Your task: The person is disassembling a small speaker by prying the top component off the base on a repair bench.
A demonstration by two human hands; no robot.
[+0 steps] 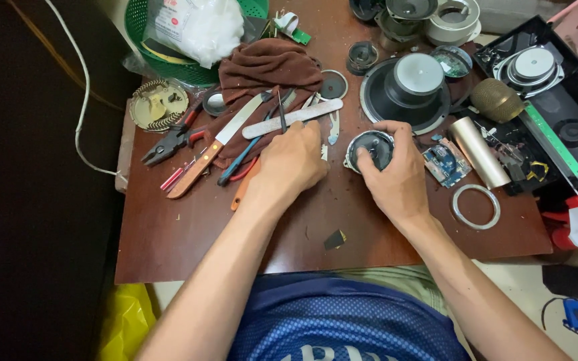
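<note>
My right hand [396,175] grips a small round speaker [370,148] and holds it down on the brown wooden table [188,234]. My left hand [292,160] rests knuckles-up on the table just left of it, fingers curled beside a flat metal file [293,118] and a small metal tool [332,128]. Whether the left hand pinches anything is hidden under its fingers. A knife with a wooden handle [215,147] lies on a brown cloth [269,70] to the left.
Pliers [172,142] and a gear-like disc [157,103] lie at the left edge. A large black speaker [406,90], a metal tube [479,152], a circuit board [444,164], a metal ring [476,207] and a gold microphone head [496,100] crowd the right. A green basket [168,63] stands behind.
</note>
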